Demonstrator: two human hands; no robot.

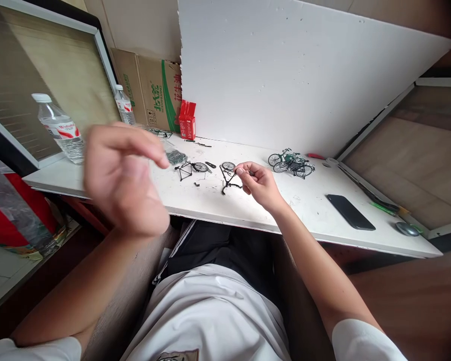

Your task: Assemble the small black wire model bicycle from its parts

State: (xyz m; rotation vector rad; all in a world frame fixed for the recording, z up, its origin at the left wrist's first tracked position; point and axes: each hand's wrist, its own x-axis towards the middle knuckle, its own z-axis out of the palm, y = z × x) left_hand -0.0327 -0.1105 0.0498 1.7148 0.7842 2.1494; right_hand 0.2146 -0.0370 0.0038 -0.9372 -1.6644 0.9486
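Note:
My right hand [261, 183] pinches a small black model bicycle part [226, 186], a thin frame with curved bars, by its upper end over the table. A spoked wheel [228, 165] shows just behind that part; whether it is attached I cannot tell. My left hand [126, 175] is raised close to the camera, slightly blurred, its fingers curled and the index finger apart from the thumb, with nothing seen in it. Between the hands lie another black bicycle frame [185, 171], a spoked wheel [200, 167] and a small dark oblong piece [211, 164].
Green model bicycles [291, 163] stand at the back right. A black phone [350, 211] and a grey mouse [408, 229] lie on the right. Water bottles [65, 130], a cardboard box [156, 95] and a small red box [188, 120] are at the left and back. A white board [285, 75] rises behind.

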